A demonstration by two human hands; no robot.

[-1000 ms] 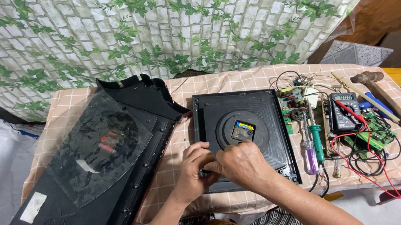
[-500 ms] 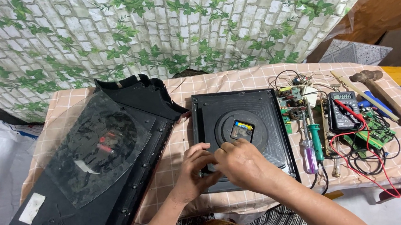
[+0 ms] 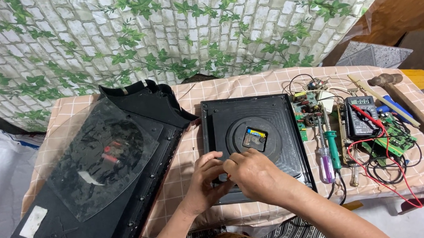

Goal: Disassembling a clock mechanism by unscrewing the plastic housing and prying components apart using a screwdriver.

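Note:
A square black wall-clock back lies face down on the checked tablecloth, its small movement with a battery in the round middle. Both hands meet over the clock's near edge. My left hand rests with fingers curled on the near left part of the back. My right hand lies beside it, fingertips pinched together against the left fingers. Whatever sits between the fingertips is hidden.
A large black casing with a clear curved panel fills the table's left. Right of the clock lie circuit boards, a purple screwdriver, a green screwdriver, a multimeter with red and black leads, and a hammer.
Both hands stay at the clock's near edge, with only small shifts of the fingers. The clock and the tools have not moved.

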